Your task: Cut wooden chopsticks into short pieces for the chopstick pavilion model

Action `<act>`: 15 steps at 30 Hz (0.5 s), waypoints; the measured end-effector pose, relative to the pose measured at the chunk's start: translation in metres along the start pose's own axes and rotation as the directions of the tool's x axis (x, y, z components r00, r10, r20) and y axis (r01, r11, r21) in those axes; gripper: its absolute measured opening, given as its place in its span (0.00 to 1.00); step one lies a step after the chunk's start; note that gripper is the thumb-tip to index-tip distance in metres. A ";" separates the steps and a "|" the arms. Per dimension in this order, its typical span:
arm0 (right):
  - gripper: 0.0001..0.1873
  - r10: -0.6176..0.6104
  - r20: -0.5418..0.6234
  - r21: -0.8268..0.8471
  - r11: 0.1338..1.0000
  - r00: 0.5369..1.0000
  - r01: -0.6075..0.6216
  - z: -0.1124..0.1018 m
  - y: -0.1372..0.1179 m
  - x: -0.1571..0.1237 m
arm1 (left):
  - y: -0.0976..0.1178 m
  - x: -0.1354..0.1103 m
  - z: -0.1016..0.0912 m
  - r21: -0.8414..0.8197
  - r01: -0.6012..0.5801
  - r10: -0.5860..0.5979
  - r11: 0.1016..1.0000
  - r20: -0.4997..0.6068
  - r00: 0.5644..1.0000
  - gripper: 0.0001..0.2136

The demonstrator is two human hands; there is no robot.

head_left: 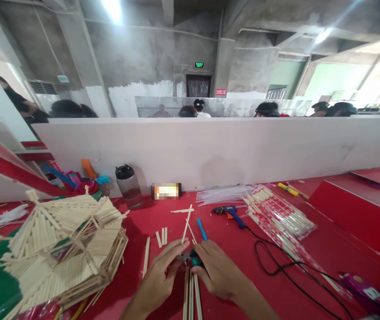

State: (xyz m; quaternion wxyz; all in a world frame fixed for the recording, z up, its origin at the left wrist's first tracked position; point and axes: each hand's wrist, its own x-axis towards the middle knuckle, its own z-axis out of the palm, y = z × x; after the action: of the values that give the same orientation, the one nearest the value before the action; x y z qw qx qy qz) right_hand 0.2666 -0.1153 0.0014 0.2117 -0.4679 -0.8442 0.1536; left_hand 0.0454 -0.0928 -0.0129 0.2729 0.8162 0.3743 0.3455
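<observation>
My left hand (161, 272) is closed, pinching a thin wooden stick (186, 226) that points away from me. Around the teal-green handles of a small pair of pliers (186, 257) my right hand (218, 269) is wrapped. The metal jaws are at the stick beside my left fingertips; whether they touch it I cannot tell. Several long wooden sticks (190, 293) lie beneath the two hands. Short cut pieces (164, 236) sit just beyond my left hand, and a blue pen-like object (202, 229) lies past the right one.
At left stands a many-sided wooden stick structure (73, 249). A bottle (129, 186) is near the white partition (210, 146). To the right lie a blue glue gun (226, 211), its looping black cord (270, 266), clear glue sticks (223, 194) and packaged sticks (276, 211) on the red table (243, 271).
</observation>
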 end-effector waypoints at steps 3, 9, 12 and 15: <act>0.20 -0.031 -0.017 0.011 0.999 0.999 0.031 0.002 0.006 0.002 | -0.003 -0.003 -0.003 0.085 -0.041 0.039 0.996 0.025 0.999 0.23; 0.25 -0.096 -0.074 0.001 0.995 0.993 0.096 0.006 0.014 0.005 | -0.008 -0.013 -0.006 0.229 -0.122 0.114 0.966 0.047 0.992 0.28; 0.28 -0.130 -0.129 -0.001 0.991 0.983 0.131 0.008 0.017 0.005 | -0.007 -0.017 -0.005 0.278 -0.115 0.111 0.954 0.029 0.993 0.28; 0.29 -0.135 -0.126 0.018 0.990 0.983 0.138 0.007 0.020 0.002 | -0.003 -0.016 -0.005 0.269 -0.120 0.117 0.956 0.026 0.993 0.28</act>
State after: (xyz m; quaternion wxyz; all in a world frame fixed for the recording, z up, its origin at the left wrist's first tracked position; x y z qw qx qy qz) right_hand 0.2764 -0.1035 -0.0137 0.2805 -0.4145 -0.8573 0.1206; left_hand 0.0328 -0.1032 -0.0180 0.1396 0.8684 0.3670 0.3029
